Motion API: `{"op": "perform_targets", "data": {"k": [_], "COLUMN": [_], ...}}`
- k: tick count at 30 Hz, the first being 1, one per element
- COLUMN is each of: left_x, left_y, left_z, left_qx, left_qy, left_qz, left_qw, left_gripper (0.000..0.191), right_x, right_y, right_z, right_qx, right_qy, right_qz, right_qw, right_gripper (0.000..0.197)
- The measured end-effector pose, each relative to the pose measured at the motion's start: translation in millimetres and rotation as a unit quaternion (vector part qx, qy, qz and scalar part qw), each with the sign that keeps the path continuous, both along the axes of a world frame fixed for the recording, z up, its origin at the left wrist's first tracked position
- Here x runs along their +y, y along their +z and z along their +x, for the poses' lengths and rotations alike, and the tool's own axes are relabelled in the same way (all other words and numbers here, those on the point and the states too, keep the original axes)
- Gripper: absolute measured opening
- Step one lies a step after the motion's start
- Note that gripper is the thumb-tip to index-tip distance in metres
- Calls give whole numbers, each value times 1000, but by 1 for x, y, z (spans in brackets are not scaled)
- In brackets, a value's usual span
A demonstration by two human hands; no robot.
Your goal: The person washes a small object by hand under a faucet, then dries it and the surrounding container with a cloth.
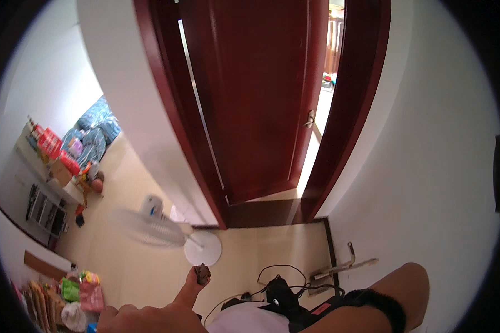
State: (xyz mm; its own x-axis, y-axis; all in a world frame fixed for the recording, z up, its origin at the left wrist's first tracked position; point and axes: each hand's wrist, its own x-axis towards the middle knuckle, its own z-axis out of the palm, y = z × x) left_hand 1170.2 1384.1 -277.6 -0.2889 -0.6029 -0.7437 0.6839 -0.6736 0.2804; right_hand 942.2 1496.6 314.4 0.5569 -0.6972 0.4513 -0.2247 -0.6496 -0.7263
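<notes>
At the bottom left, close to the camera, the back and bent knuckles of my left hand [150,319] show. Its outstretched end holds a small dark brown object [203,275], too small to identify, which overlaps the view of the floor just below the fan's base. My right hand is out of view; a bent arm with a black band [385,306] around it shows at the lower right. Beyond the left hand stands a white pedestal fan [203,249], its head blurred. Ahead is a dark red door [254,95] with a metal handle [310,119], standing ajar.
Black cables [283,266] loop near my body. A metal bracket-like bar [350,266] is by the right wall. Bags and folded cardboard [41,301] lie at lower left. Farther left are a small rack [48,210], red packages [50,142] and blue bundles [98,116].
</notes>
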Motion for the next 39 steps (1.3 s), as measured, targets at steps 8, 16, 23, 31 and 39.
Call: {"op": "perform_targets", "data": {"k": [8, 16, 23, 31, 39], "left_x": [-234, -418, -565, -708, -811], "left_y": [-30, 25, 55, 76, 7], "left_z": [-141, -276, -384, -549, -683], "left_qx": [-20, -68, -221, -225, -186], "left_qy": [-114, -175, -242, -445, -606], "left_qz": [-38, -75, -116, -223, -346], "left_qw": [993, 979, 938, 838, 692], "left_gripper": [25, 20, 14, 21, 23], "right_x": [-239, -627, -860, -891, -961], "right_y": [-40, -125, -253, -279, -280], "right_z": [-128, -334, -477, -539, -652], "right_qx": [137, 303, 281, -52, 147], "right_qy": [49, -358, -498, -402, -462], "right_qz": [77, 7, -29, 374, 135], "right_qw": [986, 883, 820, 834, 864], "right_gripper": [15, 59, 92, 102, 74]}}
